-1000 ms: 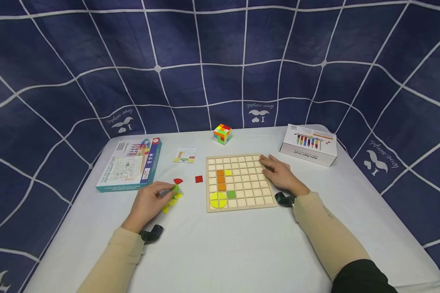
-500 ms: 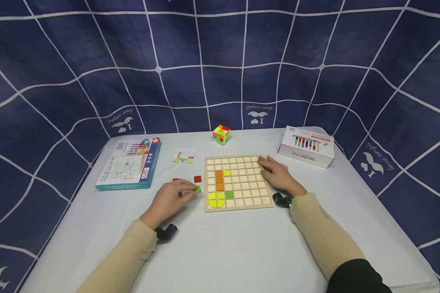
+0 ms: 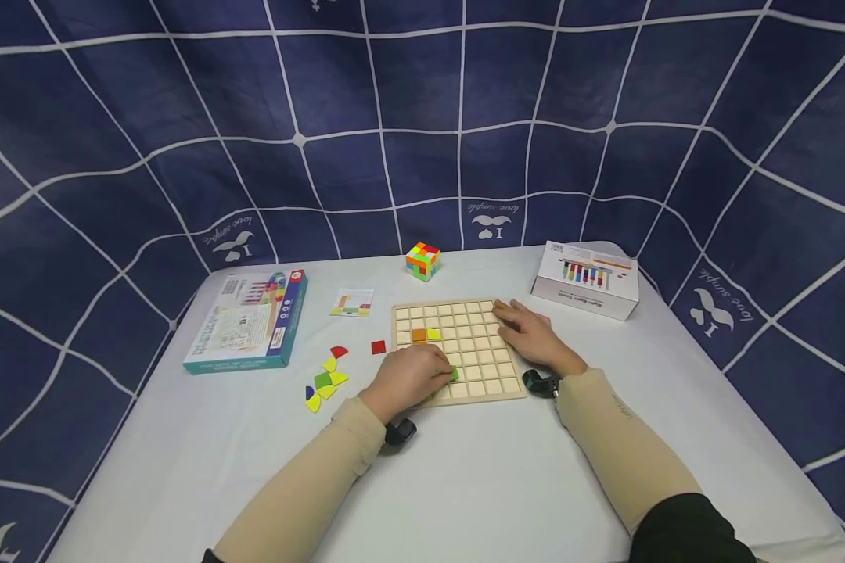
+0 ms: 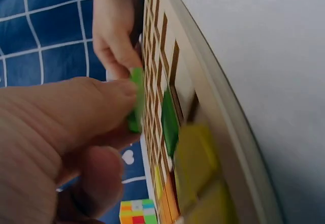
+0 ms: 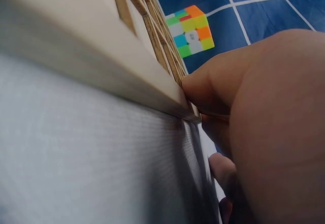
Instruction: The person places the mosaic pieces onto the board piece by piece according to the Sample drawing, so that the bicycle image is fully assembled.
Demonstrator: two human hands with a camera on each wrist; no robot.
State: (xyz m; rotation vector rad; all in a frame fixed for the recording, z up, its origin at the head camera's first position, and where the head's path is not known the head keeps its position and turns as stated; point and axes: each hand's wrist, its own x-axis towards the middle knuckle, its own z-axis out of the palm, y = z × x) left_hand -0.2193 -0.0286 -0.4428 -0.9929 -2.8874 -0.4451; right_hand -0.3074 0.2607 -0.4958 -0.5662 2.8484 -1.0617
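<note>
My left hand (image 3: 410,377) is over the front left part of the wooden grid board (image 3: 490,389). Between thumb and fingers it pinches a small green tile (image 4: 135,101), held on edge close above the cells. Set in the board are a green square (image 4: 170,122) and yellow pieces (image 4: 197,155) near the front, seen in the left wrist view. An orange tile (image 3: 418,335) and a yellow quarter-round tile (image 3: 433,334) show behind the hand, which hides other cells. My right hand (image 3: 535,340) rests at the board's right edge, its thumb touching the frame in the right wrist view.
Left of the board lie a red square (image 3: 378,347), a red quarter-round (image 3: 339,352), a loose green square (image 3: 322,380), several yellow pieces and a blue one (image 3: 310,392). Behind are a pattern card (image 3: 352,303), a puzzle cube (image 3: 422,262), a teal-edged box (image 3: 246,328) and a white box (image 3: 584,281).
My left hand has carried the green tile rightward from the loose pieces to over the board, uncovering those pieces. The right hand stays at the board's edge.
</note>
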